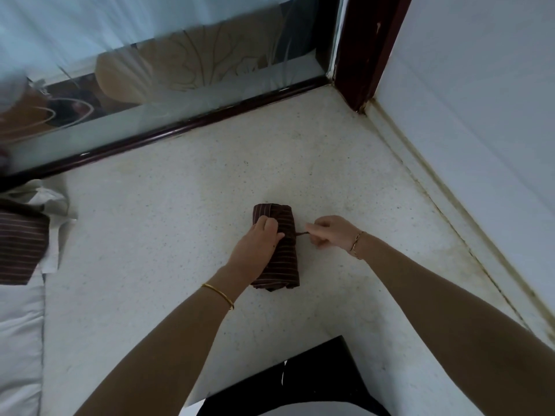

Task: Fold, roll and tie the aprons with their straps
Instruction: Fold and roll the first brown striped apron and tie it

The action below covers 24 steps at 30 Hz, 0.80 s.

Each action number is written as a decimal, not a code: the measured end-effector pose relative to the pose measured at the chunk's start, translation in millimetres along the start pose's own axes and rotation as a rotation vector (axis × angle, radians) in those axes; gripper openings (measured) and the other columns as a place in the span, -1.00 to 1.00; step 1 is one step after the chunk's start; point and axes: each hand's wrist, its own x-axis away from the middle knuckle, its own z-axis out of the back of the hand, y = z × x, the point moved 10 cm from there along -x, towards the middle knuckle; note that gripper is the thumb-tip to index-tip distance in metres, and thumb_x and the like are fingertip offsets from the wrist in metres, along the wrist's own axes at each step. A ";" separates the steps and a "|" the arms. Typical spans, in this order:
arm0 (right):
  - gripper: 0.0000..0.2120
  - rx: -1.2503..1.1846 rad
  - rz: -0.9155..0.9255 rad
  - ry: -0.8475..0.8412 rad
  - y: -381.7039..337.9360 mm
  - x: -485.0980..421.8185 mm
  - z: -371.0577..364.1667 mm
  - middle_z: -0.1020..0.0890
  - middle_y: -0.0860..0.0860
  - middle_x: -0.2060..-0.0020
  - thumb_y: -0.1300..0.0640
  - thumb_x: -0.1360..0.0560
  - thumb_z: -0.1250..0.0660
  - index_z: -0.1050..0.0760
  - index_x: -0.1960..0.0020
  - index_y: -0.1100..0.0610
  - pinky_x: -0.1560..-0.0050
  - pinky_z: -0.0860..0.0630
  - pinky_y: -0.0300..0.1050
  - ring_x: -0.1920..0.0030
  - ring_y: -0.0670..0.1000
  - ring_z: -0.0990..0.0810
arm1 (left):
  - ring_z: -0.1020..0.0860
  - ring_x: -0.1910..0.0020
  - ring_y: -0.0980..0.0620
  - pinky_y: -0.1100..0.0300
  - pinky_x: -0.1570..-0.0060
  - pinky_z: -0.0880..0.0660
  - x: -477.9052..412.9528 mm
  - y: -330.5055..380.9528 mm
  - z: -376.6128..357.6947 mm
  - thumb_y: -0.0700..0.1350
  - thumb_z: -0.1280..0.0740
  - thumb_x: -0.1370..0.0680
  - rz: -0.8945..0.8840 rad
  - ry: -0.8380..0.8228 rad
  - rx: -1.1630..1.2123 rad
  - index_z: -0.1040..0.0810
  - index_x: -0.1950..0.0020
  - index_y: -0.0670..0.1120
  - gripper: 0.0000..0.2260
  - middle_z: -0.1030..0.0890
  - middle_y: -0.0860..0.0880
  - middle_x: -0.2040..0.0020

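**Rolled apron, strap drawn tight**

The apron (280, 259) is done up in a short, fat roll: dark brown cloth w/ thin pale stripes running across it, clearest on the near half. It lies on the pale speckled surface (168, 235) about mid-frame, long axis pointing away from the person. The far end shows a tucked fold, and the near end shows the edges of the layers. A thin dark strap (301, 233) comes off its right side, roughly halfway along.

The left hand (258, 244) sits on the roll's left side w/ fingers curled over the far half, gripping the cloth, thumb reaching across toward where the strap leaves. Whether it also has a bit of strap under the fingers — can't tell. The right hand (326, 232) is just beside the roll on the right, not touching it. Its fingers are curled in and pinch the strap's free end, so the strap runs straight btwn roll and fingertips. There's a gold bangle (217, 295) on the left wrist and a bracelet (356, 244) on the right.

Over at the left edge, well apart, a second striped apron (21, 244) lies on white cloth (18, 340). Behind is a frosted glass panel (180, 70) in a dark wood frame (363, 46) — white wall (480, 115) on the right.
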 end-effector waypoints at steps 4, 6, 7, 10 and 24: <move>-0.67 0.319 0.091 0.157 -2.5 -4.3 6.0 -0.46 0.07 0.38 0.06 -0.54 -0.30 -0.38 0.34 0.18 0.32 -0.38 -0.19 0.36 -0.01 -0.43 | -0.35 0.27 0.07 0.21 0.24 -0.37 8.1 6.8 4.5 -0.11 -0.12 -0.64 -0.157 0.019 -0.024 -0.44 0.07 -0.18 -0.80 -0.40 -0.07 0.08; -0.63 0.571 0.074 0.261 -4.6 -5.8 10.8 -0.39 0.02 0.33 0.01 -0.57 -0.25 -0.34 0.36 0.12 0.31 -0.34 -0.19 0.32 -0.01 -0.40 | -0.34 0.21 0.09 0.22 0.15 -0.42 12.3 6.9 4.3 -0.14 -0.11 -0.64 -0.233 -0.015 -0.055 -0.50 0.05 -0.22 -0.77 -0.45 -0.11 0.03; -0.66 0.647 0.057 0.299 -4.1 -5.1 11.0 -0.38 0.02 0.25 -0.01 -0.58 -0.21 -0.37 0.31 0.12 0.25 -0.38 -0.17 0.25 0.01 -0.43 | -0.35 0.20 0.08 0.22 0.11 -0.44 13.5 8.6 5.9 -0.13 -0.10 -0.64 -0.270 -0.005 -0.070 -0.52 0.07 -0.23 -0.73 -0.48 -0.13 0.05; -0.68 0.774 0.028 0.341 -1.9 -2.7 2.9 -0.43 0.10 0.06 -0.04 -0.60 -0.15 -0.52 0.05 0.18 0.07 -0.47 -0.07 0.00 0.10 -0.45 | -0.43 0.11 0.01 0.23 -0.05 -0.36 10.6 21.5 13.3 -0.16 -0.13 -0.62 -0.289 0.012 -0.046 -0.55 0.10 -0.22 -0.75 -0.53 -0.11 0.09; -0.71 0.805 -0.021 0.372 1.6 -1.9 5.1 -0.42 0.15 -0.05 0.02 -0.60 -0.18 -0.54 0.00 0.23 0.07 -0.44 -0.08 -0.10 0.13 -0.40 | -0.54 0.24 0.01 0.27 0.29 -0.40 -0.6 4.0 -15.5 -0.11 -0.16 -0.63 0.349 -0.130 0.814 -0.42 0.26 -0.09 -0.73 -0.62 0.02 0.27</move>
